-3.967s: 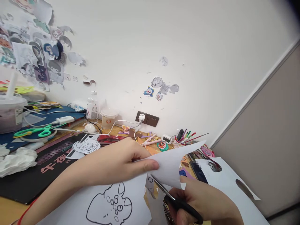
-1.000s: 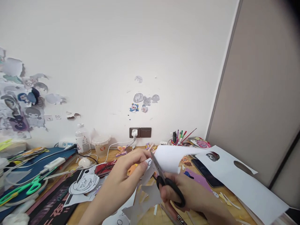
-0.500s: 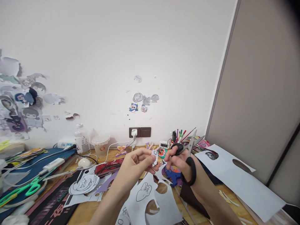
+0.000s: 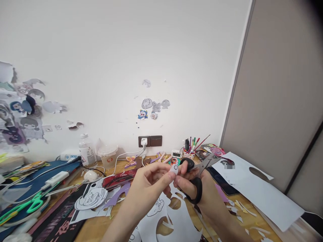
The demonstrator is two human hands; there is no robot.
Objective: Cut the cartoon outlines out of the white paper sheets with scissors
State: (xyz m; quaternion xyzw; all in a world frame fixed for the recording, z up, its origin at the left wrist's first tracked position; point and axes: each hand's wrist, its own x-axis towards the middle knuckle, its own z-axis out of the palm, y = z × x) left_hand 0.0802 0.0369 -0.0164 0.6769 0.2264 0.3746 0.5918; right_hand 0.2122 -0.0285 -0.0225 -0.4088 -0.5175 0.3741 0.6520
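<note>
Between the thumb and fingers of my left hand (image 4: 153, 179) is a small white paper cutout (image 4: 174, 168) with a line drawing on it. My right hand (image 4: 193, 183) has its fingers through the handles of black-handled scissors (image 4: 195, 171), whose slightly parted metal blades point away to the upper right. The right fingertips meet the left ones at the cutout. Under both hands lies a white paper sheet (image 4: 183, 215) with holes cut in it and a printed figure (image 4: 156, 205) partly covered by my left hand.
To the left lie stacked cutouts (image 4: 92, 198), a red case (image 4: 118, 178) and green scissors (image 4: 32, 203). A bottle (image 4: 87, 150) and a plastic cup (image 4: 108, 156) stand by the wall. At right are a long white sheet (image 4: 262, 190), paper scraps (image 4: 237, 208) and a pen holder (image 4: 189, 153).
My right hand has moved left and its fingertips now reach the cutout. The scissors have tipped over toward the right. The cutout has shifted slightly right.
</note>
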